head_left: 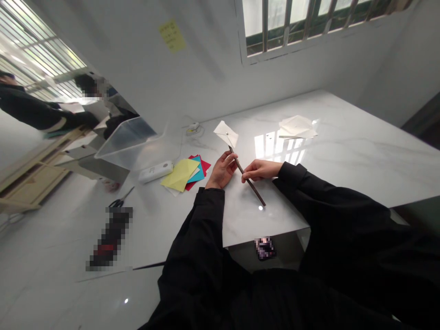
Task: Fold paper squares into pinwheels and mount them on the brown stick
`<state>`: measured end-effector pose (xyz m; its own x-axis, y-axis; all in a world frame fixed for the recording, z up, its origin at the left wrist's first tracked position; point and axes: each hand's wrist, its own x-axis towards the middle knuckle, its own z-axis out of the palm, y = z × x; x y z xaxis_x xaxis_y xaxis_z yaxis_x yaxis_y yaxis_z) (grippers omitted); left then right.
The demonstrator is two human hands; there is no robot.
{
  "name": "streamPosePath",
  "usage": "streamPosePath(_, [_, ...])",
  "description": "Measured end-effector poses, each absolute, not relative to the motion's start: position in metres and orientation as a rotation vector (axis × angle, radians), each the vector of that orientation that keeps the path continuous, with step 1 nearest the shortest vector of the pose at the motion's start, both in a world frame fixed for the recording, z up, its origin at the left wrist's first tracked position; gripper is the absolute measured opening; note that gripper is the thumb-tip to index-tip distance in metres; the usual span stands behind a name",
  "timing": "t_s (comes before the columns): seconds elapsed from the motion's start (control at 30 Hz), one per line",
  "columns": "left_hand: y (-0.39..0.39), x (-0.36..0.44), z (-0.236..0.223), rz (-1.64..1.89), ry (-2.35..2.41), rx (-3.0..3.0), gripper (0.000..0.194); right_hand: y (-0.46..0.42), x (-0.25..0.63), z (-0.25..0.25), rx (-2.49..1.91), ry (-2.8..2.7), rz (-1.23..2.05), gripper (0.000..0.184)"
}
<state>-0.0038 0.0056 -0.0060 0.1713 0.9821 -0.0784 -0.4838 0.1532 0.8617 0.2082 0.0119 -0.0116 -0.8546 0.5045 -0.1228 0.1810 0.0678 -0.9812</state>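
My left hand (222, 170) and my right hand (260, 170) both grip a dark wooden stick (249, 183) that slants across the white marble table (343, 156). My left fingers curl round the stick's upper part, and my right fingertips pinch it a little lower. A folded white paper piece (226, 134) is fixed to the stick's top end, with a small metal pin at its middle. The stick's lower end hangs free above the table.
Left of my hands lie yellow, teal and red paper sheets (185, 175), a white plastic device (156, 171), scissors (119, 199) and a clear plastic box (127, 143). Folded white paper (297, 127) lies further back. A person (34, 107) stands at far left.
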Motion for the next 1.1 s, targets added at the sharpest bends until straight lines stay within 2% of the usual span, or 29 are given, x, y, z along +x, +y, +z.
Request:
streamPosePath(0.2, [0.015, -0.010, -0.010, 1.386, 0.808, 0.701, 0.018, 0.010, 0.214, -0.006, -0.578, -2.130, 2.072, 0.051])
streamPosePath(0.5, [0.016, -0.012, -0.010, 1.475, 0.812, 0.648, 0.026, 0.009, 0.219, 0.004, -0.532, -2.274, 2.157, 0.052])
streamPosePath(0.7, [0.014, -0.011, -0.007, 1.453, 0.848, 0.641, 0.041, 0.009, 0.218, 0.004, -0.503, -2.334, 2.139, 0.054])
streamPosePath(0.83, [0.014, -0.012, -0.007, 1.449, 0.855, 0.643, 0.039, 0.009, 0.219, 0.004, -0.554, -2.336, 2.129, 0.052])
streamPosePath(1.03, [0.014, -0.011, -0.006, 1.436, 0.849, 0.675, 0.033, 0.009, 0.216, -0.004, -0.670, -2.043, 2.205, 0.058])
streamPosePath(1.1, [0.013, -0.010, -0.005, 1.431, 0.846, 0.674, 0.033, 0.010, 0.213, -0.007, -0.750, -1.858, 2.165, 0.052])
